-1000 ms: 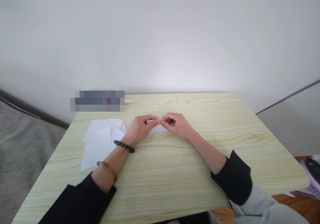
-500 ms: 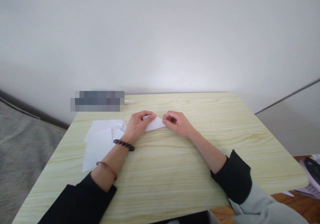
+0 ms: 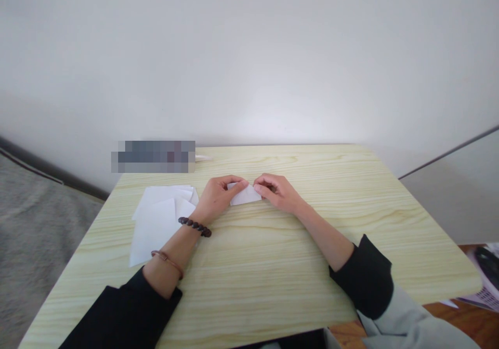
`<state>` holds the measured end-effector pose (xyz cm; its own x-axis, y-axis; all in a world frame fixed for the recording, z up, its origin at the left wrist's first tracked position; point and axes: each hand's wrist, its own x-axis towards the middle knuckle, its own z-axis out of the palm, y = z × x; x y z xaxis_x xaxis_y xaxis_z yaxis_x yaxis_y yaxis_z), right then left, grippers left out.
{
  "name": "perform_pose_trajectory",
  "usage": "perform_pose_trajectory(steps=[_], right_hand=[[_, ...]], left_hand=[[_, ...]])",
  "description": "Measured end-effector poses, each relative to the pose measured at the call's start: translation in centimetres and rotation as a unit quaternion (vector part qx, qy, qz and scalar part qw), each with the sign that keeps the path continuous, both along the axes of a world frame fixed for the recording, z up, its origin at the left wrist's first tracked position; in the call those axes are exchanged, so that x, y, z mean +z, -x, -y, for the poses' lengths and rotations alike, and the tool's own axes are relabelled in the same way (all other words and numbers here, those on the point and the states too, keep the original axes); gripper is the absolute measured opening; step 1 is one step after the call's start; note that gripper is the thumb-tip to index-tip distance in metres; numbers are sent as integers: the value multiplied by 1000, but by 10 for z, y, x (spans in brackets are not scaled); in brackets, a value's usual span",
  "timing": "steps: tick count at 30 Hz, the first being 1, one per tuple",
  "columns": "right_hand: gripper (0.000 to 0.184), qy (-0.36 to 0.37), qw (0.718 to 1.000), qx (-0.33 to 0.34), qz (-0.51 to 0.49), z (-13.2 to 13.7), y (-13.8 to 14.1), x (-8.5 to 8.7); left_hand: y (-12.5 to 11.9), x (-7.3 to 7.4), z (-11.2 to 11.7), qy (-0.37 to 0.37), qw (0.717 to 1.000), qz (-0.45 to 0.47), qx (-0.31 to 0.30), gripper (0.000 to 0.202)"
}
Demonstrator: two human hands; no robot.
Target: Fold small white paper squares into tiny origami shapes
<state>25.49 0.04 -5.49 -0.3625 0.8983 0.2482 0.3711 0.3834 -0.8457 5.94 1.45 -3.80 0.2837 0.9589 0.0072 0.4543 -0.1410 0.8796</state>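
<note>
The left hand and right hand pinch the white paper along its far side. Likely light and easily creased, it suits edge holds.

You've got one left hand and one right hand in play, one small paper piece! Count at least three white sheets, one beaded bracelet, one thin bangle, one purple basket, one table.

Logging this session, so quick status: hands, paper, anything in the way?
Left hand pinching small white paper. Right hand at its right end, grip unclear. Loose white sheets off to the left, apart from that piece.
</note>
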Motion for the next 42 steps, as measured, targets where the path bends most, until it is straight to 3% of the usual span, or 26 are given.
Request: perform_pose_trajectory(steps=[7,16,25,42], right_hand=[[12,-24,999,-23,29,0,2,-3],[12,-19,999,-12,26,-1,1,-4],[11,-18,999,-25,26,-1,1,-4],[14,24,1000,-19,-6,-1,-1,-5]], left_hand=[[-2,2,2,-9,999,-25,-32,38],[-4,4,3,-11,999,-31,-7,37],[-2,1,4,-19,998,-35,-51,34],[0,-2,-1,13,999,-19,-31,32]])
